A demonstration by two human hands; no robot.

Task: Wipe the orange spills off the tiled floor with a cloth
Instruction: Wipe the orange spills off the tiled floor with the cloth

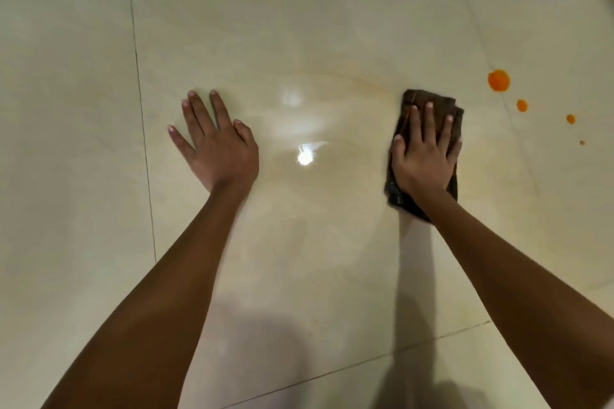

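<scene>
Glossy cream tiled floor [299,26], thin dark grout lines, lamp glare at centre. Dark brown cloth [422,97], folded, soft, roughly rectangular, at 3 o'clock of glare. Right hand [423,156] presses flat on cloth, fingers straight, spread. Left hand [216,143] at 9 o'clock, palm flat on bare tile, holding nothing. Orange spills [498,80]: four round drops, shrinking in size, at 2 o'clock of cloth, apart from it.

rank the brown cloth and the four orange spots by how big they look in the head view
1. brown cloth, though the right hand covers part
2. big orange spot
3. second spot and third spot: nearly alike, unranked
4. tiny speck
</scene>
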